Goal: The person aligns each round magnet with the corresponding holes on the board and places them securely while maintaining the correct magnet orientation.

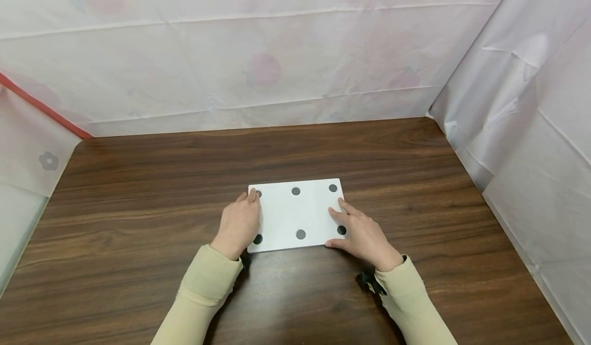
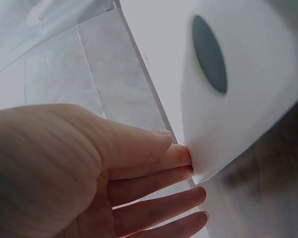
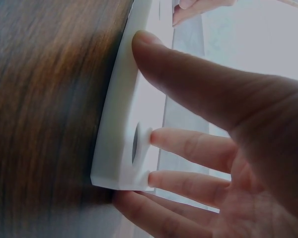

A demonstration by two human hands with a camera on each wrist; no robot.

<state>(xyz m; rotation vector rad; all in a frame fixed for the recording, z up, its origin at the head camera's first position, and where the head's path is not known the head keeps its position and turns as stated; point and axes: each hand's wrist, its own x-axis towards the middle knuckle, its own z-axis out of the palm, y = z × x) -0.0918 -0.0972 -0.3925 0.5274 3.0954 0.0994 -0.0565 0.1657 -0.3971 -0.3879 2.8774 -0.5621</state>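
Observation:
A white rectangular slab (image 1: 279,217) with several dark grey round spots lies flat on the wooden table (image 1: 295,155). My left hand (image 1: 240,223) is at its left end. In the left wrist view, fairly straight fingers (image 2: 174,156) touch the slab's edge near a corner. At the right end is my right hand (image 1: 365,236), its fingers spread. The right wrist view shows the thumb (image 3: 151,42) on the slab's front edge, two fingertips on its top face and another finger by the end. That view also shows the slab's thick white side.
A pale fruit-patterned curtain (image 1: 208,68) hangs behind the table's back edge. More white sheeting (image 1: 521,104) hangs along the right side, and a red strip (image 1: 41,106) runs down at the left. Black straps (image 1: 369,282) show near the sleeve cuffs.

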